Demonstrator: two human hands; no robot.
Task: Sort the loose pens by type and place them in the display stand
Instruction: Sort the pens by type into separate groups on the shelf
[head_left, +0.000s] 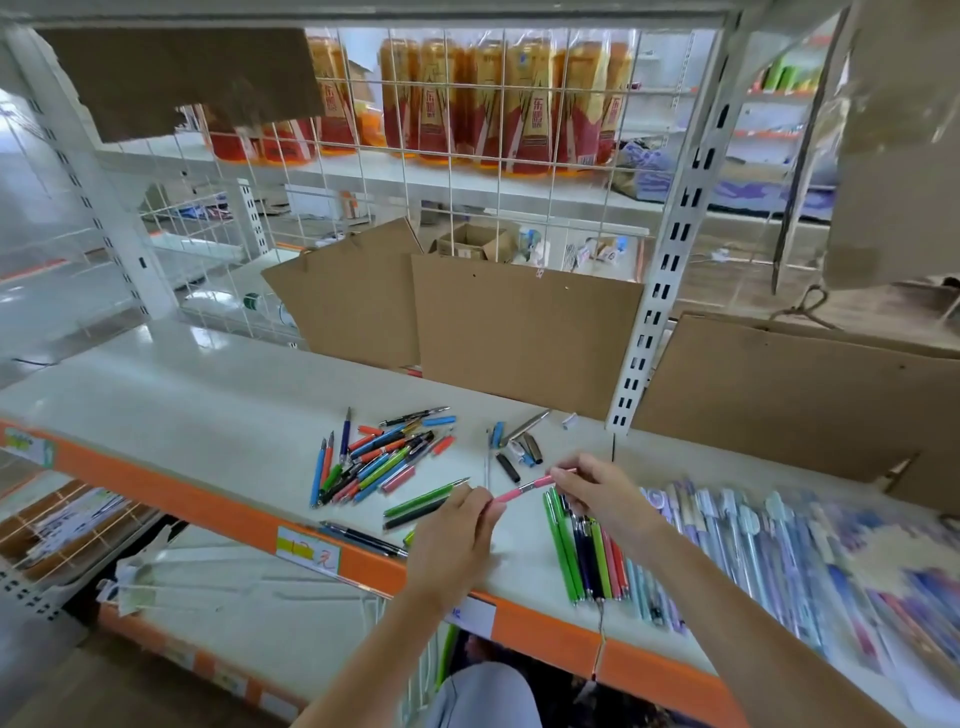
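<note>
Nearest the camera, both forearms reach up over the orange front edge of the shelf (545, 636). The left hand (457, 535) has its fingers curled round the lower end of a pink pen (524, 488), and the right hand (597, 491) pinches the upper end between thumb and fingertips. So each grip is closed on the same pen, which is held just above the shelf between the two hands. Its long axis runs from lower left to upper right, with a thin metal section showing mid-length; it looks like a slim, smooth plastic barrel, possibly being capped or pulled apart, though I cannot tell which.

The move ahead likely turns on the sorted row of pens (587, 551), which lies just below and to the right of the pink pen, directly under the right wrist. These glossy green, navy and red barrels lie parallel, touching side by side, pointing away from the shelf edge. The right hand is nearer to them.

Right of that row lie blurred pale blue and lilac packaged pens (753, 540). To the left are two green pens (421, 506) and dark pens (363, 538) at the shelf edge. Further back sits the loose pile of mixed pens (384, 457), crossing at many angles, with a few caps and dark pens (519, 447) beside it. Behind stand matt brown cardboard sheets (524, 327) against a white wire grid (467, 156). No display stand is clearly identifiable.
</note>
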